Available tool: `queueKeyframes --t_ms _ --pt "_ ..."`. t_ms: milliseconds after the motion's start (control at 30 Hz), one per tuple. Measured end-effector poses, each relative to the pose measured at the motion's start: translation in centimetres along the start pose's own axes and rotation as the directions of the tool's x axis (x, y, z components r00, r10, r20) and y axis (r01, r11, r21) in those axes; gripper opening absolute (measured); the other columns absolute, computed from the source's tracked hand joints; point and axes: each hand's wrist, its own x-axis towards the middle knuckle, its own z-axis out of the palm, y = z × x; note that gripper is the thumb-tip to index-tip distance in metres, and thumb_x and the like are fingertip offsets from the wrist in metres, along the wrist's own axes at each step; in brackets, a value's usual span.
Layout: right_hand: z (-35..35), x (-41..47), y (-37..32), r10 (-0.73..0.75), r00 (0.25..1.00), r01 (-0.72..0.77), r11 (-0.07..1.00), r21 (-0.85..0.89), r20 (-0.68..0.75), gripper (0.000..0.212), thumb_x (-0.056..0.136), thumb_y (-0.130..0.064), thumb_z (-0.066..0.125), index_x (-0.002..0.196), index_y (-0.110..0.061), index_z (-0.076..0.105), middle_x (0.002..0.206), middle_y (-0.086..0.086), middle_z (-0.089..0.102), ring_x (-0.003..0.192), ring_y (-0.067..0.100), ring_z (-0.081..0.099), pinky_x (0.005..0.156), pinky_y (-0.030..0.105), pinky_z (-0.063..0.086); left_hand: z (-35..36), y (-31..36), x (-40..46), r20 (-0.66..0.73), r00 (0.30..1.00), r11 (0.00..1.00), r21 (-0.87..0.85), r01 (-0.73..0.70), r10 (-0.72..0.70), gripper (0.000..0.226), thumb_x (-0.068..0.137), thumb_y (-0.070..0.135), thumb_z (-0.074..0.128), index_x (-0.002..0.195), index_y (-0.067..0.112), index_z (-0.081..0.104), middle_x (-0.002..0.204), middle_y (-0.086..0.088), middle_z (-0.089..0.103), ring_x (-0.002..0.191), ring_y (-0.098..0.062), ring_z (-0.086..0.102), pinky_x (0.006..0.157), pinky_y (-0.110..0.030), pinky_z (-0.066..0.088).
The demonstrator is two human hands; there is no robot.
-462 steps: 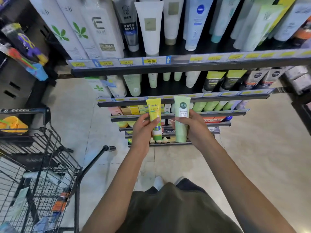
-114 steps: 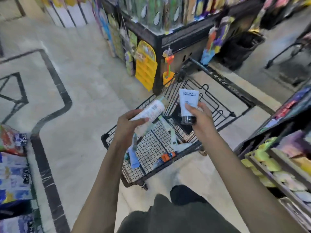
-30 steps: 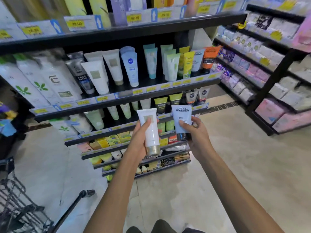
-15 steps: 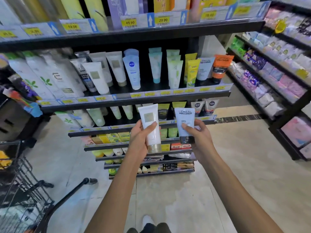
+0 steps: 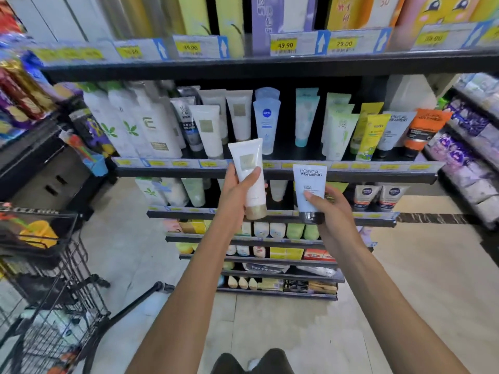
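Head camera view showed the left hand (image 5: pixel 237 195) gripping a white tube (image 5: pixel 249 176) with a gold cap and the right hand (image 5: pixel 328 209) gripping a pale blue tube (image 5: pixel 310 188) with a dark cap, both upright, cap down, side by side before the shelf (image 5: pixel 270 172) of tubes.

The white tube (image 5: pixel 247 160), gold cap down with a beige square label, leans toward 11 o'clock in the left hand (image 5: pixel 233 197). At its 3 o'clock, apart from it, the pale blue tube (image 5: pixel 310 179), dark cap down, stands upright in the right hand (image 5: pixel 333 211).
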Motion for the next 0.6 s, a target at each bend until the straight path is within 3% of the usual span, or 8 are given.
queueKeyframes --t_ms 167,433,600 --pt "1.6 1.4 -0.2 -0.023 1.000 0.023 1.000 0.004 0.003 0.053 0.088 -0.013 0.079 0.135 -0.018 0.056 0.103 -0.001 0.080 0.095 0.021 0.076 0.085 0.047 0.061 -0.3 1.9 3.6 -0.047 0.995 0.974 0.211 -0.078 0.089 0.066 0.071 0.011 0.091 0.124 0.029 0.055 0.121 -0.001 0.069 0.111 -0.023 0.067 0.094 -0.050 0.058" --pt "1.6 3.4 -0.8 -0.012 1.000 0.013 1.000 -0.005 0.011 0.047 0.088 -0.011 0.079 0.131 -0.015 0.058 0.118 0.008 0.075 0.105 0.027 0.073 0.087 0.045 0.059 1.2 4.8 7.1 -0.101 0.957 0.921 0.315 -0.230 0.273 0.061 0.079 0.015 0.087 0.130 0.022 0.054 0.121 0.007 0.068 0.113 -0.011 0.065 0.096 -0.038 0.057" --pt "1.1 4.4 -1.3 -0.016 1.000 0.017 1.000 -0.015 0.022 0.045 0.088 -0.009 0.078 0.129 -0.014 0.061 0.113 0.007 0.077 0.101 0.025 0.073 0.081 0.040 0.056 1.4 5.1 9.2 -0.192 0.905 0.859 0.435 -0.269 0.380 0.071 0.077 0.021 0.089 0.134 0.022 0.047 0.127 0.006 0.065 0.118 -0.013 0.062 0.098 -0.035 0.055"
